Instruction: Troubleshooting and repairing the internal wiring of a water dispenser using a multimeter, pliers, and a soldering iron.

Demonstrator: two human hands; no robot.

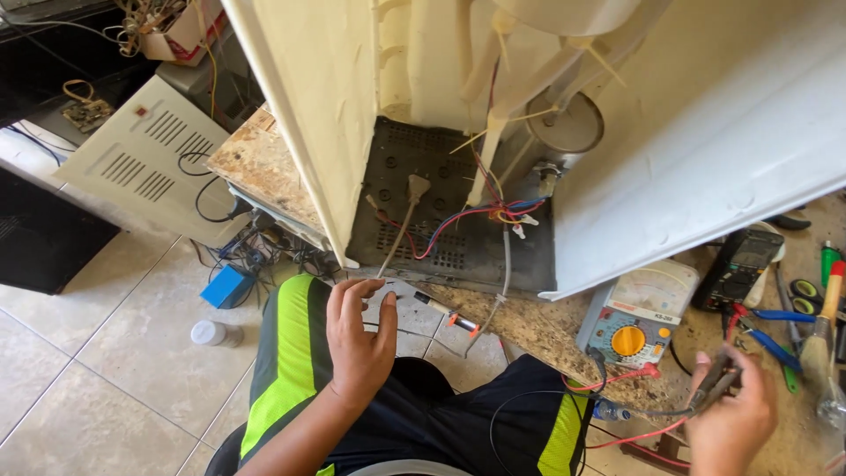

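The cream appliance (pixel 529 132) lies on the bench (pixel 264 163) with its open underside facing the person, and everything here is placed from it. Just below its lower edge the left hand (pixel 357 339) hangs over the person's lap, fingers loosely curled and pinching the end of a thin grey cord (pixel 397 238). That cord's long axis runs up and slightly right from the fingertips to a pale plug (pixel 417 187) inside the dark base plate (pixel 441 211). Right of the plug, red and blue wires (pixel 467 216) bunch together. Below the appliance's right corner sits an analog meter (pixel 639 313) with an orange dial, and right of that a black meter (pixel 745 264). The right hand (pixel 731 419), lower right of the appliance, is closed on 2 probes (pixel 718 379) that point up and left; their leads (pixel 617 379) trail left toward the analog meter. Blue pliers (pixel 775 330) and a brush (pixel 824 326) lie at the bench's right edge. Left of the appliance is tiled floor (pixel 97 353) with a blue box (pixel 226 286).
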